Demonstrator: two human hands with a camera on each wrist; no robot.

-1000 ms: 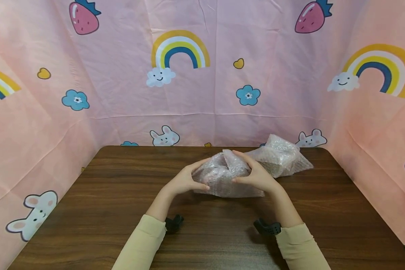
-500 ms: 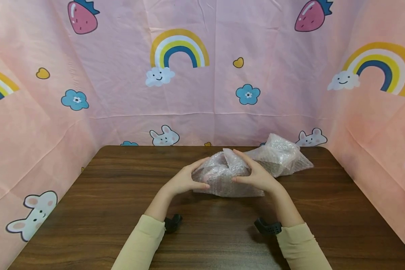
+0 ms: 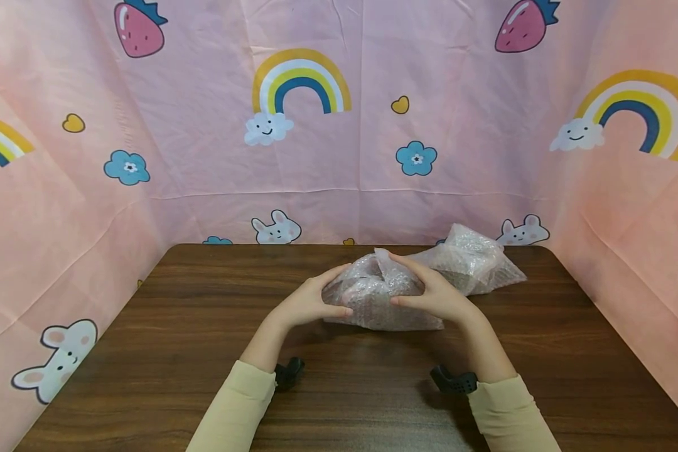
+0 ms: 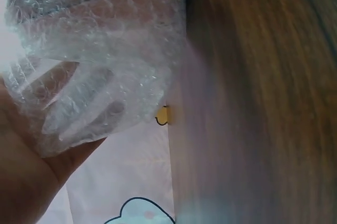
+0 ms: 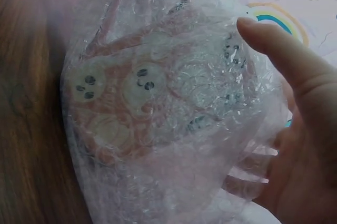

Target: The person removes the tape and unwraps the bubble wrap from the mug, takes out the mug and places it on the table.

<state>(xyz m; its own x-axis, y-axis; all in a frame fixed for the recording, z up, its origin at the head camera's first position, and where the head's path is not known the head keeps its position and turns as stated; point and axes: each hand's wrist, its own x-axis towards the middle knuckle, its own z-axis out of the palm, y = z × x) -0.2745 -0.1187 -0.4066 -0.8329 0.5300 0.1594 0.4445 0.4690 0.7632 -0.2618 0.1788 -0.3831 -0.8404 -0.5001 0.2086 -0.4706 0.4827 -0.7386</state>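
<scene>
On the table sits a bubble wrap bundle [image 3: 373,298], its top folded and crumpled. In the right wrist view, a pinkish thing with pale round shapes and dark marks [image 5: 145,84] shows blurrily through the bubble wrap; its kind cannot be made out. My left hand [image 3: 311,300] cups the bundle's left side, thumb toward me and fingers reaching round behind. On the opposite side my right hand [image 3: 436,295] holds it likewise, thumb at the front and fingers over the far side. The bundle partly hides the fingers of both hands.
A second bubble wrap bundle [image 3: 474,260] lies just behind and right of the first, at the table's far edge. The dark wooden table [image 3: 203,351] is enclosed by pink printed cloth [image 3: 328,163]. A black camera mount [image 3: 454,380] hangs under the right wrist.
The right wrist and forearm have shifted slightly to the right. Both hands stay around the bundle, which has not visibly moved.
</scene>
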